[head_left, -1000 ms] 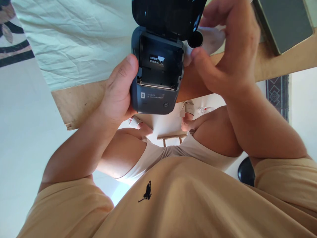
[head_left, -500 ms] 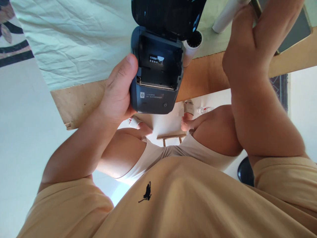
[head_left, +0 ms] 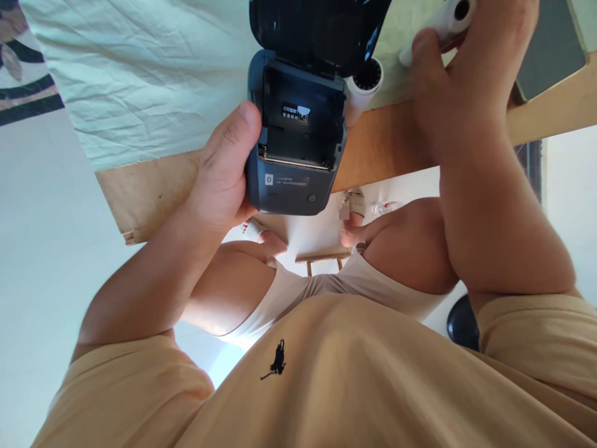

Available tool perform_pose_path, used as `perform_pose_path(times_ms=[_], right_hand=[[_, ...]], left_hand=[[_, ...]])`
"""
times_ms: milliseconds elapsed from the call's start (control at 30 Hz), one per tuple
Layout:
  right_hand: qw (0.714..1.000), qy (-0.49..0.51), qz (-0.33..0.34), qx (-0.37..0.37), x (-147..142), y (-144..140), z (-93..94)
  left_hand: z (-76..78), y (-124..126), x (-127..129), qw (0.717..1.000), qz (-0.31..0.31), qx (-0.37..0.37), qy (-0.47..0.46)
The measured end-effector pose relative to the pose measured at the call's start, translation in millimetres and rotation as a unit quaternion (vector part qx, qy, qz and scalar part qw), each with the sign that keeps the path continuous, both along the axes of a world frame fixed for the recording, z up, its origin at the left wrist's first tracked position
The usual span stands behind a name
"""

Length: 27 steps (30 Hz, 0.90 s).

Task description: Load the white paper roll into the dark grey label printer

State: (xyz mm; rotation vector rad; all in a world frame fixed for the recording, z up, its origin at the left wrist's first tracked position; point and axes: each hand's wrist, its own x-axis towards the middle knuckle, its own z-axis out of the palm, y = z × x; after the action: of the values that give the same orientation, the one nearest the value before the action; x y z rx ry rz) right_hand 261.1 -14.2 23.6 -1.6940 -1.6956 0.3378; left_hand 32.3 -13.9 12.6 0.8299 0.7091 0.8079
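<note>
We've got our left hand point(head_left: 222, 180) wrapped around the small dark printer point(head_left: 298, 134) mid-frame, lid point(head_left: 317, 28) flipped up so the bay's exposed. A paper roll point(head_left: 366, 84) lies right beside it on the surface point(head_left: 387, 140). Our right hand point(head_left: 459, 74), upper right, has fingers closed on a second white roll point(head_left: 443, 22).

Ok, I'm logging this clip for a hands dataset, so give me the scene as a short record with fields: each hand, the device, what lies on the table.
left hand: grips the dark grey printer by its side, thumb on the edge
printer: lid swung open, paper bay empty, held at the table edge
right hand: closed on a white roll at the far right of the table
second white roll: lies beside the printer, apart from the hand
table cover: pale green cloth
also there: dark flat device at the top right
</note>
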Motion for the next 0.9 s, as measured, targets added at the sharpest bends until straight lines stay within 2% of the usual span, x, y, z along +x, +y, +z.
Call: perform_pose_path(times_ms=[67,200,300,467,633,900], right_hand=[[0.995,-0.099,-0.010,0.018,-2.3,-2.3,1.2],[0.995,-0.081,0.062,0.001,-8.5,-8.5,5.5],[0.994,-0.075,0.085,-0.007,-9.6,-10.1,6.7],[0.985,-0.150,0.076,-0.024,-8.7,-8.2,6.0],[0.987,-0.125,0.081,-0.059,-10.2,-8.9,4.9],[0.984,-0.165,0.059,-0.032,-11.1,-8.1,1.1]], left_hand=[[0.6,-0.1,-0.2,1.000,-0.001,-0.003,0.003],[-0.3,-0.3,-0.7,1.000,0.001,-0.002,0.009],[-1.5,0.2,-0.7,1.000,-0.003,0.003,0.006],[-2.6,1.9,0.1,1.000,-0.004,0.007,0.000],[-3.8,2.4,-0.7,1.000,0.001,0.010,0.012],[-0.4,1.1,-0.9,1.000,-0.004,0.002,0.008]])
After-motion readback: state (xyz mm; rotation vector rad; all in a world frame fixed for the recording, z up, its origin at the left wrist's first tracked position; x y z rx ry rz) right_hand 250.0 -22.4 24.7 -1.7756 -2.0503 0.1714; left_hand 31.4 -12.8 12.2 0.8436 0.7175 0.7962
